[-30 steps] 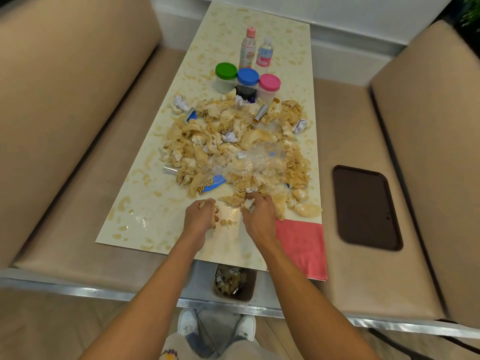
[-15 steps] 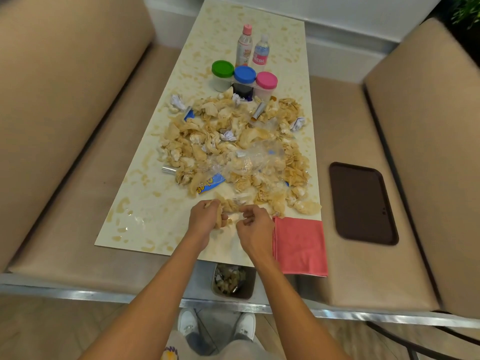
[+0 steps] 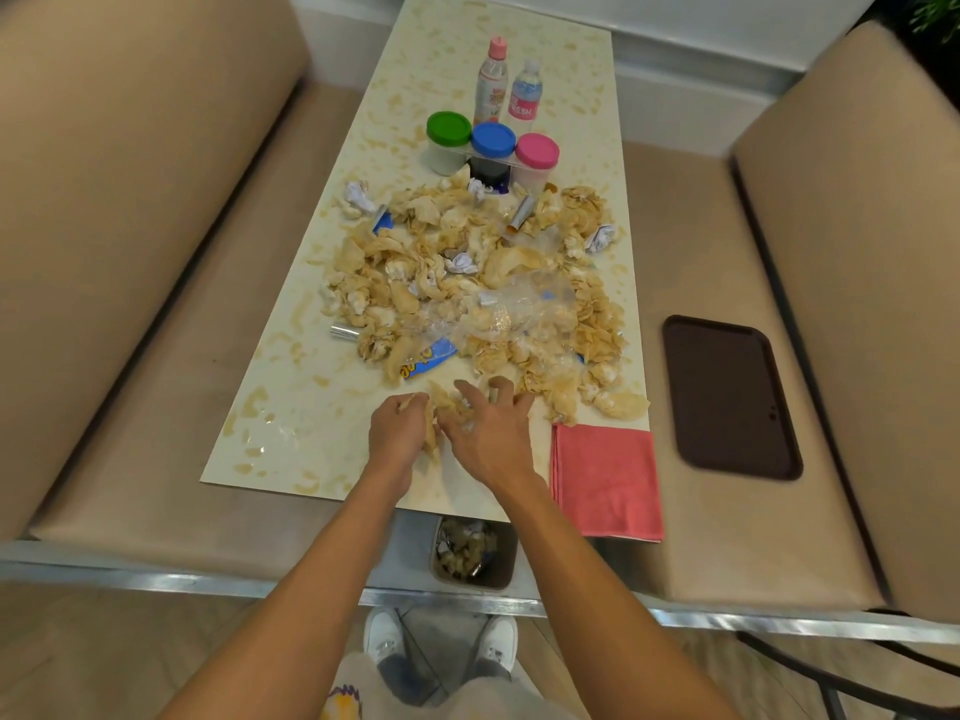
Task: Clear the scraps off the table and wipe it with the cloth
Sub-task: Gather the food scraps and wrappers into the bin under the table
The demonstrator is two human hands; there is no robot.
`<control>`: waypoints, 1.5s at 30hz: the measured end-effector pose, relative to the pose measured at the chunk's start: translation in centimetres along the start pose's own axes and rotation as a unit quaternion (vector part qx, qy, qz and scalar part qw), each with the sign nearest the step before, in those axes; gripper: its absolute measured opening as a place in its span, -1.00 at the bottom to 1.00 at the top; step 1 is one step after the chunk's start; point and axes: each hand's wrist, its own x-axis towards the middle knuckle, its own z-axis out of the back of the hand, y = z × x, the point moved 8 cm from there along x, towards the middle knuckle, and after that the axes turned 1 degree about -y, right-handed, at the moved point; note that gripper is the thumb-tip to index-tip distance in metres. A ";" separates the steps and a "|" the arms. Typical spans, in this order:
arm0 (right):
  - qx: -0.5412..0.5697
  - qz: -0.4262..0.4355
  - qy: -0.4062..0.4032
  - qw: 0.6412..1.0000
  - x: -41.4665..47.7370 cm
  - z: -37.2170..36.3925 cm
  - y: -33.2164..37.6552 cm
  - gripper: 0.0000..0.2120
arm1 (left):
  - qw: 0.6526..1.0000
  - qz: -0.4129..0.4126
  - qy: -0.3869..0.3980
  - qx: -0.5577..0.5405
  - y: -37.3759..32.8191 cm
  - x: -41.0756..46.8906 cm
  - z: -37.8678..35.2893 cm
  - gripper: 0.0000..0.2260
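A wide heap of scraps (image 3: 467,283), made of crumpled tan paper, clear plastic, white wads and blue wrappers, covers the middle of the speckled table (image 3: 291,407). My left hand (image 3: 397,433) is closed around a clump of tan scraps at the heap's near edge. Beside it, my right hand (image 3: 491,433) rests with its fingers spread over the same clump and touches it. A folded red cloth (image 3: 605,480) lies on the table's near right corner. A small bin (image 3: 472,550) holding scraps stands under the near table edge.
Three jars with green (image 3: 448,128), blue (image 3: 493,139) and pink (image 3: 537,150) lids and two bottles (image 3: 506,90) stand behind the heap. A dark tray (image 3: 727,397) lies on the right bench seat. Padded benches flank the table on both sides.
Both hands have drawn a clump of scraps together at the near edge of the heap. My right hand's fingers, curled before, are now spread over it. The camera shifted slightly.
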 end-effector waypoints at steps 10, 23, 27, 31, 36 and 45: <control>-0.096 0.110 0.028 0.989 -1.3 -0.8 0.8 -0.70 | 0.998 0.007 -0.044 -0.042 -0.3 -0.1 1.9 -0.83; 0.189 -0.010 0.013 0.982 -1.3 2.3 -0.5 -0.69 | 0.998 0.017 0.043 -0.032 -0.1 -1.7 -2.3 -0.74; 0.209 0.011 0.028 0.978 -2.3 2.3 1.7 -0.70 | 0.993 0.048 0.078 -0.078 0.0 -2.3 -3.7 -0.65; 0.263 -0.007 0.048 0.963 -2.9 2.3 2.3 -0.60 | 0.993 0.041 0.066 -0.092 0.5 -1.8 -3.1 -0.76; 0.316 -0.008 0.059 0.947 -3.7 2.4 2.4 -0.55 | 0.986 0.079 0.053 -0.135 1.0 -1.1 -1.9 -0.86; 0.371 -0.034 0.073 0.925 -7.1 0.7 2.6 -0.45 | 0.987 0.091 0.008 -0.136 1.8 -0.8 -0.2 -0.89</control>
